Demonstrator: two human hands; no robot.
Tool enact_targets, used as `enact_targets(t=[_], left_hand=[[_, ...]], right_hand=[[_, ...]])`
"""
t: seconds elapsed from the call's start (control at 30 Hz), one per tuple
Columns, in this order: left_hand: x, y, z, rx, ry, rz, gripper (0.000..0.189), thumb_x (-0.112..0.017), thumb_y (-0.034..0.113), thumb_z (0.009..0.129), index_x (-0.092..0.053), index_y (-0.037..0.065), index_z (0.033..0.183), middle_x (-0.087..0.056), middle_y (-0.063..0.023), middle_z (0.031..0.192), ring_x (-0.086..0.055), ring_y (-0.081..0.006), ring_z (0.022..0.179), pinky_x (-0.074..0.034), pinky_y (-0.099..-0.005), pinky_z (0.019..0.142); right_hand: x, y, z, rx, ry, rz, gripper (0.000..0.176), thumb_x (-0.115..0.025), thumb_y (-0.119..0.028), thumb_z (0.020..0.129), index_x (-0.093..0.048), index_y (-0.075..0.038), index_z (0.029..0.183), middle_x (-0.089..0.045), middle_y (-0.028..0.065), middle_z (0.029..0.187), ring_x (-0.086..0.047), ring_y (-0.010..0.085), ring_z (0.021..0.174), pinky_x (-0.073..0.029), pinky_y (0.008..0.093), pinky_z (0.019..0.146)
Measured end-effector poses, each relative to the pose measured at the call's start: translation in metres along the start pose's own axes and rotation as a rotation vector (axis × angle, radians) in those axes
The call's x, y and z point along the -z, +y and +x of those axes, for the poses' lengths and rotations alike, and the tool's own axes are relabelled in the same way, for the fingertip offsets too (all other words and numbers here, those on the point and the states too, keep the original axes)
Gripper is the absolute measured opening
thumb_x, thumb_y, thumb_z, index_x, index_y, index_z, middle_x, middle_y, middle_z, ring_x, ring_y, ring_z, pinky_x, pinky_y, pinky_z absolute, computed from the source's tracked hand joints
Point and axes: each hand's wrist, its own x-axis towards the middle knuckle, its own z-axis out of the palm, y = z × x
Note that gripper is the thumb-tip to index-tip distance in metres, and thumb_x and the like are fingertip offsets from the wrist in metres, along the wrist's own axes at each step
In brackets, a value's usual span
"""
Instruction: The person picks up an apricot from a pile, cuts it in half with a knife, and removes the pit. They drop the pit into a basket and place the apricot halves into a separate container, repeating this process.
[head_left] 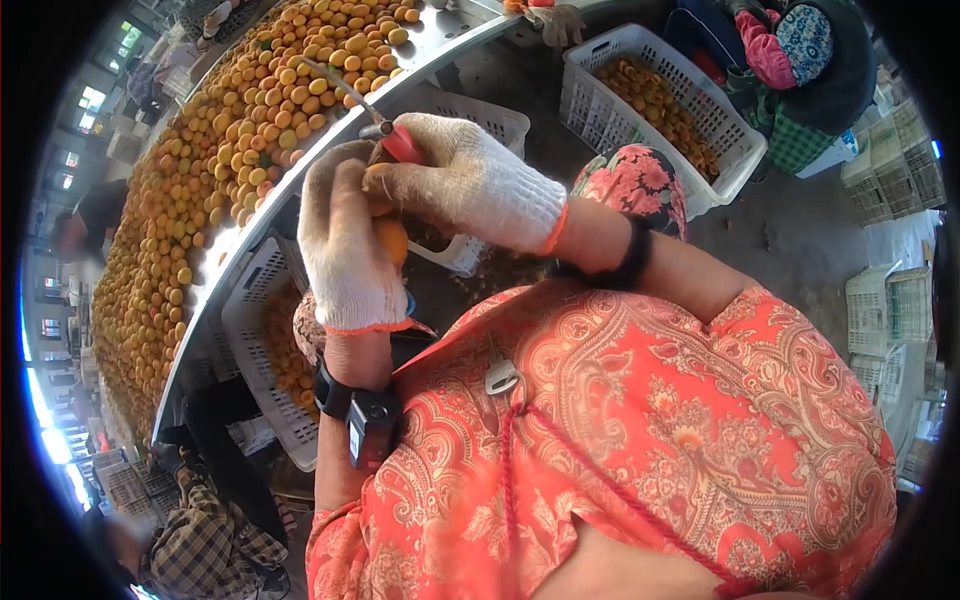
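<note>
Both hands wear white knit gloves stained brown at the fingers, and they meet just in front of the metal table's edge. My right hand (465, 180) is closed round a tool with a red handle (403, 146); a thin curved metal part sticks out beyond the handle toward the fruit. My left hand (350, 235) has its fingers bent against the right hand's fingers. An orange fruit (391, 242) shows at the left palm, partly covered by the glove. What lies between the fingertips is hidden.
A large heap of orange fruit (240, 130) covers the metal table (225, 245). White crates stand below it, one (255, 330) at left, another (490, 120) behind my hands. A crate (735, 135) at upper right holds fruit pieces. Co-workers sit at lower left and upper right.
</note>
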Motion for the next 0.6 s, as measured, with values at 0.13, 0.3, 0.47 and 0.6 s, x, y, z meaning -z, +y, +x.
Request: enact_targets(t=[0.13, 0.3, 0.47, 0.6], left_hand=[[0.01, -0.024, 0.011, -0.111, 0.028, 0.153, 0.026, -0.053, 0.022, 0.102, -0.064, 0.0, 0.109, -0.067, -0.0071, 0.091, -0.062, -0.0118, 0.076, -0.049, -0.0246, 0.068], [0.014, -0.024, 0.001, 0.072, -0.059, 0.011, 0.036, -0.048, 0.033, 0.105, -0.061, 0.002, 0.115, -0.068, -0.0094, 0.096, -0.067, -0.0176, 0.078, -0.053, -0.0254, 0.061], [0.008, -0.027, -0.001, -0.042, 0.026, 0.038, 0.039, -0.046, 0.036, 0.104, -0.061, 0.002, 0.116, -0.069, -0.0105, 0.096, -0.067, -0.0158, 0.075, -0.05, -0.0245, 0.054], [-0.001, -0.019, -0.003, -0.036, 0.015, -0.036, 0.037, -0.049, 0.037, 0.103, -0.061, 0.004, 0.114, -0.069, -0.0091, 0.095, -0.066, -0.0145, 0.072, -0.047, -0.0226, 0.05]], right_hand=[[-0.002, 0.005, 0.001, -0.067, 0.018, 0.226, 0.019, -0.068, -0.018, 0.094, -0.063, -0.001, 0.102, -0.068, 0.0084, 0.092, -0.065, 0.0136, 0.082, -0.054, 0.03, 0.071], [-0.008, 0.005, 0.003, -0.173, 0.055, 0.6, 0.013, -0.06, -0.014, 0.098, -0.061, -0.002, 0.103, -0.065, 0.0089, 0.087, -0.065, 0.0169, 0.075, -0.055, 0.031, 0.063], [-0.005, 0.011, 0.005, -0.258, 0.044, 0.698, 0.013, -0.054, -0.012, 0.1, -0.059, -0.002, 0.105, -0.066, 0.0109, 0.089, -0.067, 0.0207, 0.076, -0.057, 0.033, 0.063], [-0.003, 0.016, 0.006, -0.252, -0.018, 0.821, 0.015, -0.058, -0.018, 0.099, -0.058, -0.005, 0.107, -0.068, 0.0092, 0.092, -0.067, 0.0183, 0.075, -0.054, 0.0292, 0.06]])
